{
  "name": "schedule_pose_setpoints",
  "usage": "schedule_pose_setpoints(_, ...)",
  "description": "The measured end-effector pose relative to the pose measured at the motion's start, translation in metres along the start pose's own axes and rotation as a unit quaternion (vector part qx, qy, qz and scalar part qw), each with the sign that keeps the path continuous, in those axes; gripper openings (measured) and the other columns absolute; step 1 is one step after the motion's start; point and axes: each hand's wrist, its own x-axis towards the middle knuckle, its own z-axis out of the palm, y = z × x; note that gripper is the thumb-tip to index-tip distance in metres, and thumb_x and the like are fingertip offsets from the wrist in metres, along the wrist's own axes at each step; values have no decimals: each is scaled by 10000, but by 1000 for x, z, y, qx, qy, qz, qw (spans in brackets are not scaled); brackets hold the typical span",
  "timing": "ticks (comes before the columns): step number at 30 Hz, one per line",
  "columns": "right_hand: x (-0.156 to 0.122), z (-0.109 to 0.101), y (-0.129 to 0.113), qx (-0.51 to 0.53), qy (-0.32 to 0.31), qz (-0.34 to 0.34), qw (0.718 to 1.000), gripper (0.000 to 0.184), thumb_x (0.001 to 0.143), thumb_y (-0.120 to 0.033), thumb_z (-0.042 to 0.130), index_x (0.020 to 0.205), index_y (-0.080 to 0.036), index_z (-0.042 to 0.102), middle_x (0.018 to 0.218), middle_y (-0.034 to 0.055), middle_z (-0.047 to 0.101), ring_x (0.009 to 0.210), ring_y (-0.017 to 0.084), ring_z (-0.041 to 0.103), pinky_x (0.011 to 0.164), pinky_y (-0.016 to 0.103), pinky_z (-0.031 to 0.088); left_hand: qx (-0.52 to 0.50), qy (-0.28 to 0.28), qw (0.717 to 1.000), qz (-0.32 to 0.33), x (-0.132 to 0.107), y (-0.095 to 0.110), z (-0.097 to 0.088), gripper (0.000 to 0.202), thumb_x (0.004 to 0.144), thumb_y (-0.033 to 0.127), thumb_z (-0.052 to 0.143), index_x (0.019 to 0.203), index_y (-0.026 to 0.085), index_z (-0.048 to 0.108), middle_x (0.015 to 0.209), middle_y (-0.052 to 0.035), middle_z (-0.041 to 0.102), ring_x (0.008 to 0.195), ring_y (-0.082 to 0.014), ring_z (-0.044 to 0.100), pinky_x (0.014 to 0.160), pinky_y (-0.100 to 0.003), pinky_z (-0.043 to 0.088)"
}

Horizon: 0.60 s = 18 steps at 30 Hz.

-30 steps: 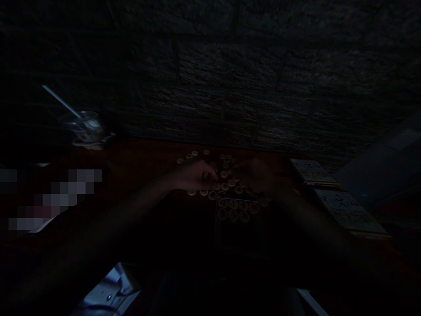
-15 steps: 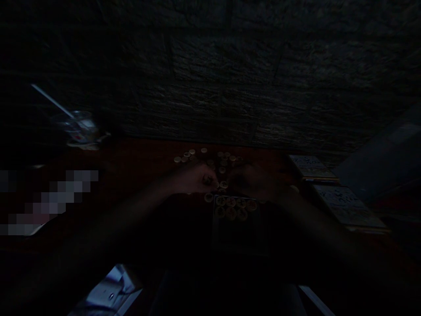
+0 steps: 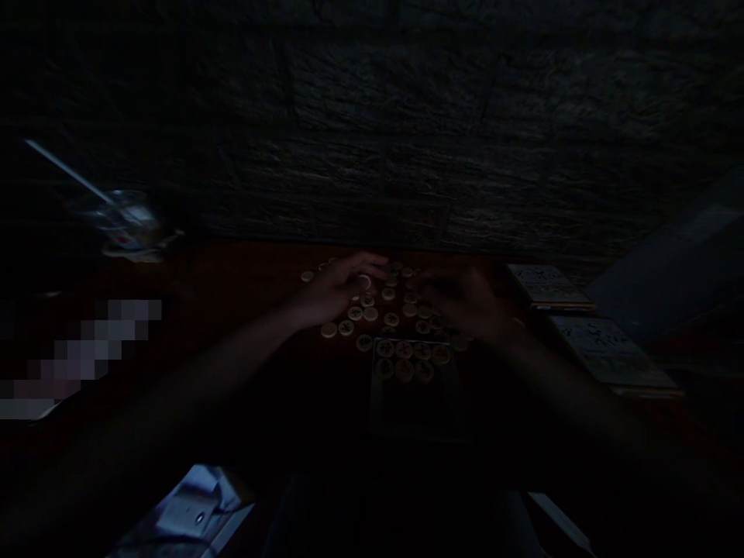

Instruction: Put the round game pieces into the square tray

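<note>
The scene is very dark. Round Chinese chess pieces lie scattered on the dark red table, several showing carved characters. My left hand reaches in from the left, fingers stretched apart over the pieces. One piece shows between its thumb and fingers; whether they touch it is unclear. On the right side of the pieces, my right hand is bent down, its fingertips lost in shadow. Nearer to me lies a dark shallow box, with several pieces in two rows along its far end.
A clear cup with a straw stands at the left back. Two illustrated booklets or flat boxes lie on the right. A rough stone wall rises behind the table. A pale printed item is at the lower left.
My left hand has moved up and away from the box, its fingers opening out. My right hand has shifted slightly farther off. More pieces between the hands now show.
</note>
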Motion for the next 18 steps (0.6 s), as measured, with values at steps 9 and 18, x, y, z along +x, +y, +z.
schedule_pose_setpoints(9,-4,4,-10,143,0,30,989,236,920,-407,666,958,-220,805,928,30,800,832,203,732,721,302,539,-128,31,987,-90,-6,6,16,465,726,296,902,1124,148,712,1003,-115,814,880,-231,791,799,-335,641)
schedule_pose_setpoints(18,-5,2,-18,197,-43,-13,979,244,875,-416,746,1023,-234,815,993,29,812,872,198,745,792,322,563,-75,-11,996,-44,3,23,24,281,701,322,903,911,168,798,899,-88,824,781,-206,797,711,-279,647)
